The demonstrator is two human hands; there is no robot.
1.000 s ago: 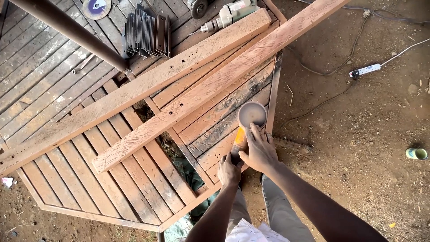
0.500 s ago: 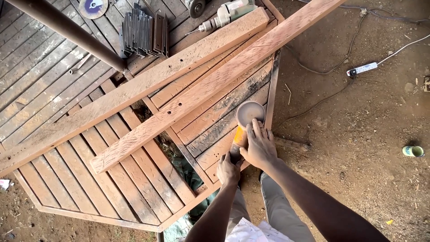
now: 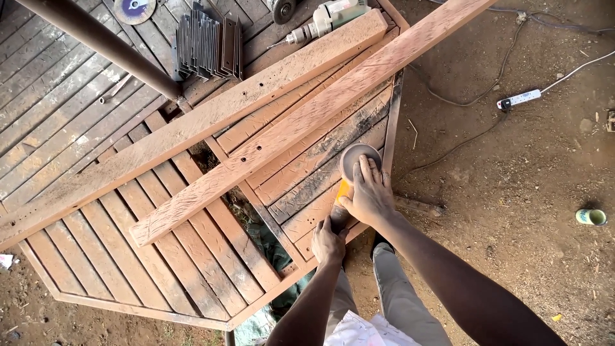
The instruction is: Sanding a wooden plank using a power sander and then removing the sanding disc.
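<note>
A hand-held grinder with an orange body and a round sanding disc (image 3: 353,157) rests on the slats of a wooden decking panel (image 3: 192,269) near its right edge. My right hand (image 3: 370,192) lies on top of the grinder's head, fingers reaching over the disc. My left hand (image 3: 328,242) grips the dark rear handle of the grinder just behind it. The slats around the disc show darker, scuffed streaks.
Two long reddish planks (image 3: 307,118) lie diagonally across the panel. A power drill (image 3: 323,19), a stack of metal brackets (image 3: 208,45), a cutting disc (image 3: 134,8) and a dark pipe (image 3: 96,41) sit at the top. A white power strip (image 3: 520,98) and a cup (image 3: 590,217) lie on the dirt.
The grinder and both hands have stayed at nearly the same spot on the slats; the view has shifted slightly.
</note>
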